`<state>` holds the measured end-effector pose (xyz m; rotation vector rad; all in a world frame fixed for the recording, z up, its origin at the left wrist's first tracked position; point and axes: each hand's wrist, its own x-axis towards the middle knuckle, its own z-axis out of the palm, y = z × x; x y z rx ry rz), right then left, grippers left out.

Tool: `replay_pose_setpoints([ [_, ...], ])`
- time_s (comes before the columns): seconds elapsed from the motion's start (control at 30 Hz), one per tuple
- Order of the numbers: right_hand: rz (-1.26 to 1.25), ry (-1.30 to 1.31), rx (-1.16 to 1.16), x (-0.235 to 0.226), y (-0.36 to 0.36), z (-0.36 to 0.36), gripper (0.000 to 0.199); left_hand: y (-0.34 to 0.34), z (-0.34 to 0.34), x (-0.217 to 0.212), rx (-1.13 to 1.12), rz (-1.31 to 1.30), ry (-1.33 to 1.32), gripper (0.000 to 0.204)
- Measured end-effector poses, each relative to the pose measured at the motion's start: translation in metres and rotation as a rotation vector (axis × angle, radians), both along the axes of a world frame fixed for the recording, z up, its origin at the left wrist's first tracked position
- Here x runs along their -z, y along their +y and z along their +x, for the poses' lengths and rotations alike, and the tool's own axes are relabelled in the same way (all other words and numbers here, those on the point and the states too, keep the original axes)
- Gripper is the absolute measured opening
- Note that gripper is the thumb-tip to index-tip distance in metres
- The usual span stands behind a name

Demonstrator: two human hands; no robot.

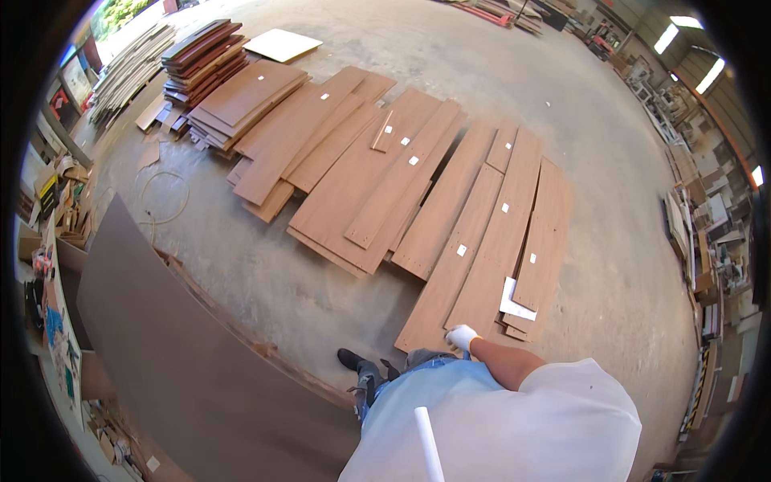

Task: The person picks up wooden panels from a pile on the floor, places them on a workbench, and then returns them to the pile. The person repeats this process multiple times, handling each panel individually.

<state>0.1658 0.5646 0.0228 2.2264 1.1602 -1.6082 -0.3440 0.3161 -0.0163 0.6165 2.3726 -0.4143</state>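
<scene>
My right hand [462,336], in a white glove, hangs in front of my body, just past the blue apron [430,381]. From above its fingers bunch together too small to make out, and I see nothing held in it. Below it in the picture lies the near end of a long brown wood panel [438,313]. A white paper sheet [516,300] rests on the panels to its right. My left hand does not show. Across my white shirt [546,426] runs a white tube or strap [429,446].
Brown panels [353,185] with small white labels spread across the concrete floor [618,265]. A darker panel stack [205,60] and a white board [283,45] lie farther back. One large grey-brown sheet [193,361] fills the near left. Shelves and scrap line the right wall.
</scene>
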Motion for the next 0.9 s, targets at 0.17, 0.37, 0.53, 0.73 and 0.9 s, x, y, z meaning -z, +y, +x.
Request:
replay_pose_setpoints([
  [0.17,0.185,-0.110,-0.223,-0.070,0.057,-0.099,0.038,0.146,-0.142,0.003,0.533,-0.366,-0.117,0.044],
  [0.37,0.278,0.053,0.204,-0.056,0.134,-0.154,0.038,0.281,-0.184,0.013,-0.133,0.524,0.092,0.025],
  [0.53,0.194,0.168,0.530,-0.001,0.181,-0.154,0.029,0.346,-0.166,-0.030,0.048,0.433,0.077,0.036],
  [0.73,-0.253,0.249,0.768,0.078,0.274,-0.127,0.016,0.377,-0.178,-0.013,-0.089,0.512,0.041,0.038],
  [0.9,-0.066,0.242,0.454,0.067,0.445,-0.260,0.005,0.387,-0.208,0.003,-0.595,0.499,0.043,0.042],
])
